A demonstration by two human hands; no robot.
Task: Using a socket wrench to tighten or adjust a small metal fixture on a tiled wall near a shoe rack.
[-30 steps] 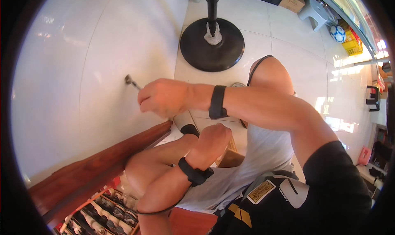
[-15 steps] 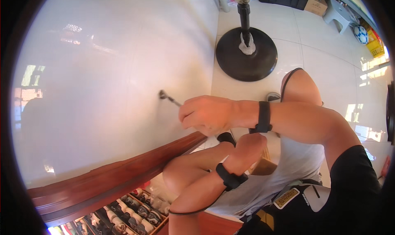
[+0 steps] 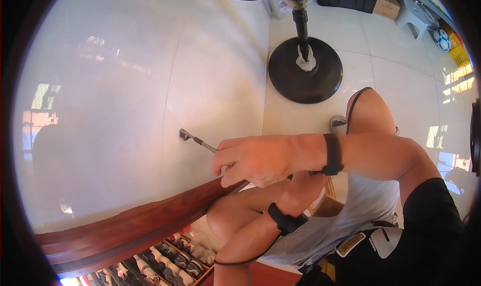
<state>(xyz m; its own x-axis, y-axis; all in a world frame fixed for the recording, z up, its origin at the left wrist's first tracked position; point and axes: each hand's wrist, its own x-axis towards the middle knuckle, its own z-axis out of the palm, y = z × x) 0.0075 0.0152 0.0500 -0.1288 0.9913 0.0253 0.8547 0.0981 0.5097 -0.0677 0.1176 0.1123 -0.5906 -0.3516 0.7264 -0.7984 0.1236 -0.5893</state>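
My right hand [image 3: 258,158] is closed around a slim metal-shafted tool [image 3: 203,144] with a small dark head. That head is at the glossy white tiled wall [image 3: 125,110], close to a thin seam between tiles; whether it presses on the surface I cannot tell. The grip end of the tool is hidden inside my fingers. My left hand [image 3: 306,183] is beneath my right wrist, in front of my bent leg, and its fingers are hidden. Both wrists wear black straps.
A dark red wooden ledge [image 3: 150,216] runs along the lower left, above an open compartment of shoes [image 3: 168,261]. A black round stand base [image 3: 305,88] with a pole rests on the tiled floor. Farther right are a grey stool [image 3: 413,15], a ball [image 3: 442,39] and a yellow crate [image 3: 458,50].
My right hand and the tool have moved down and slightly left along the wall. My left hand is now more covered by my right wrist. The view has shifted a little.
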